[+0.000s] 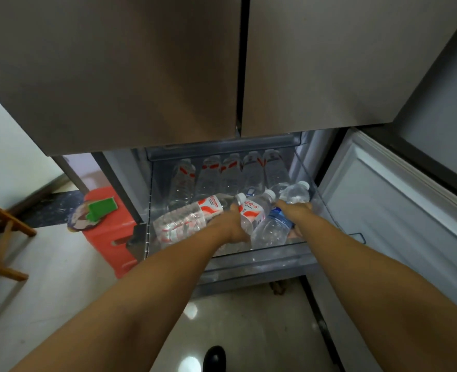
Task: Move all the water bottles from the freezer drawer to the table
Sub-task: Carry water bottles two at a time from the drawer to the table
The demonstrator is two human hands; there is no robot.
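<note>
At the far left edge a wooden chair (pixel 4 224) is cut off by the frame, only its legs and rails showing. Beside the fridge stands a red plastic stool (pixel 109 232) with a green block (pixel 101 208) and a patterned round thing lying on its seat; what that round thing is cannot be made out. The freezer drawer (pixel 249 260) is pulled out below the closed upper doors (pixel 168 76), which overhang and shade its back. There a row of upright water bottles (pixel 232 173) stands, dim and blurred behind the clear inner wall, their caps hidden. In front, a lying bottle (pixel 184 218) with a red and white label rests on its side at the drawer's left. The left hand (pixel 232 224) reaches into the drawer and is closed around a red-labelled bottle (pixel 251 210), whose lower half is hidden behind the hand. Just to its right lies a blue-labelled bottle (pixel 271 224), its white cap pointing up and away. The right hand (pixel 294 210) grips a small clear bottle (pixel 296 193) near the drawer's right wall; the fingers are hidden under the bottle. Further right the open lower door (pixel 396 205) stands wide. At the bottom edge a dark shoe (pixel 214 358) shows on the glossy floor, partly cut off.
</note>
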